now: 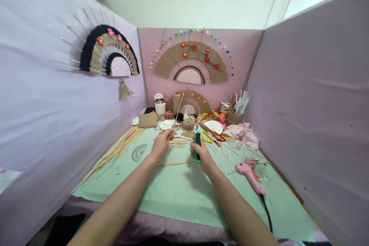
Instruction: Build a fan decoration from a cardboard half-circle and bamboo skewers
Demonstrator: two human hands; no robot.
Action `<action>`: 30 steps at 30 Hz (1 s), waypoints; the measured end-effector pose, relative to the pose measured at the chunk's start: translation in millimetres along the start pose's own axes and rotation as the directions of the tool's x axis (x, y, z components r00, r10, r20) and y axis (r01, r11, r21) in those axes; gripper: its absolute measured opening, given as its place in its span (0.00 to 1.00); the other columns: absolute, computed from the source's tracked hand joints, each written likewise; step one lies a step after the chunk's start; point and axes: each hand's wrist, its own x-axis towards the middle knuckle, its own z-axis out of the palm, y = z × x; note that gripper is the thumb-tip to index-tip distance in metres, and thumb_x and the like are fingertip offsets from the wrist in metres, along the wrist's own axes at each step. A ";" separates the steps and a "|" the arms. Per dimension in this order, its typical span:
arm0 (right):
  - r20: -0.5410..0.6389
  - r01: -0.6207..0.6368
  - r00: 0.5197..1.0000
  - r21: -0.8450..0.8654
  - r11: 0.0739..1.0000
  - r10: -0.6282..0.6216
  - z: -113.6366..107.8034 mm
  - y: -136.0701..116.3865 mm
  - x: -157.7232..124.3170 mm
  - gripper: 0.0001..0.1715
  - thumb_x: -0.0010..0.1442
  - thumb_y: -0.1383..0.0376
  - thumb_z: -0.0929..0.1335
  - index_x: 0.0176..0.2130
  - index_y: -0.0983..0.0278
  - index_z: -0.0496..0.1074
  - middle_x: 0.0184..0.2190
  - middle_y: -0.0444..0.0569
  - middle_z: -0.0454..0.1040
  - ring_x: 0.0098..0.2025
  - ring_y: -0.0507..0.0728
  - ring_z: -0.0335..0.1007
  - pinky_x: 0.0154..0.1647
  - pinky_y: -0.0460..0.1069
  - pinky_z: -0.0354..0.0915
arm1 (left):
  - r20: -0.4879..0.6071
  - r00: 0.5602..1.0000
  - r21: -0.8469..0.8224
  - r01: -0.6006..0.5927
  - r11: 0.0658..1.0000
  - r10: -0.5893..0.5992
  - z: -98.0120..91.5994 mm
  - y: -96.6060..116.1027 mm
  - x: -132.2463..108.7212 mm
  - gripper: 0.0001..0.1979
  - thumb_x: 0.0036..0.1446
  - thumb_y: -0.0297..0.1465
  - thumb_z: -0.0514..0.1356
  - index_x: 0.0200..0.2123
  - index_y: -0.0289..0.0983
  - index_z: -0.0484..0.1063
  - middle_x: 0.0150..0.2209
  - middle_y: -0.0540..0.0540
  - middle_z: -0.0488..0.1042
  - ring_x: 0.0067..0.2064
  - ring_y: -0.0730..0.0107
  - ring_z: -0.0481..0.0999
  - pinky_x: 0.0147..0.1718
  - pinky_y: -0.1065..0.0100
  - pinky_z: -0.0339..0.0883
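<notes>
Both arms reach forward over the mat (pixel 178 196). The left hand (pixel 162 145) pinches a stick (pixel 178 110), possibly several, slanting upward; the right hand (pixel 205 155) grips pliers (pixel 198 140), nose pointing away.

I watch through one head camera, close behind the table (pixel 178 192), facing forward and down toward the pink panel (pixel 243 48).

the left grip (pixel 163 144) and right grip (pixel 204 155) are bare, as are the slim wrists (pixel 155 157) and tapering forearms (pixel 122 196).

Craft corner (glue gun (pixel 252 179), twine ball (pixel 188 123))
</notes>
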 end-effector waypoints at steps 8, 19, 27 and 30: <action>0.079 -0.044 0.995 -0.143 0.989 0.055 0.4 -0.1 -1.6 0.23 0.45 0.54 0.72 0.40 0.59 0.68 0.30 0.42 0.67 0.32 0.55 0.64 0.32 0.49 0.61 | 0.250 0.965 0.565 -0.209 0.798 0.076 -40.7 18.9 55.2 0.16 0.61 0.25 0.51 0.48 0.43 0.71 0.40 0.43 0.80 0.40 0.62 0.78 0.37 0.69 0.64; 0.019 -0.153 0.988 -0.027 0.988 0.154 -2.9 0.5 1.6 0.24 0.45 0.54 0.73 0.41 0.60 0.69 0.28 0.43 0.68 0.30 0.53 0.65 0.28 0.46 0.61 | 0.427 0.899 0.748 -0.410 0.522 0.095 -53.1 51.0 68.1 0.17 0.61 0.23 0.50 0.50 0.38 0.71 0.38 0.35 0.77 0.39 0.52 0.81 0.35 0.60 0.71; 0.044 -0.193 0.981 0.113 0.975 0.189 -1.2 -5.7 0.1 0.27 0.42 0.56 0.74 0.42 0.61 0.68 0.29 0.42 0.68 0.29 0.51 0.65 0.25 0.46 0.61 | 0.387 0.917 0.696 -0.357 0.623 0.094 -52.5 66.4 55.0 0.14 0.60 0.22 0.54 0.46 0.36 0.74 0.33 0.35 0.78 0.38 0.52 0.81 0.37 0.57 0.72; 0.040 -0.198 0.980 0.139 0.970 0.194 -0.5 -7.1 -1.0 0.27 0.41 0.57 0.74 0.41 0.61 0.69 0.29 0.43 0.69 0.28 0.51 0.65 0.25 0.46 0.62 | 0.385 0.917 0.686 -0.357 0.634 0.100 -52.0 70.9 51.7 0.13 0.60 0.22 0.54 0.45 0.34 0.74 0.33 0.35 0.78 0.37 0.52 0.81 0.37 0.57 0.72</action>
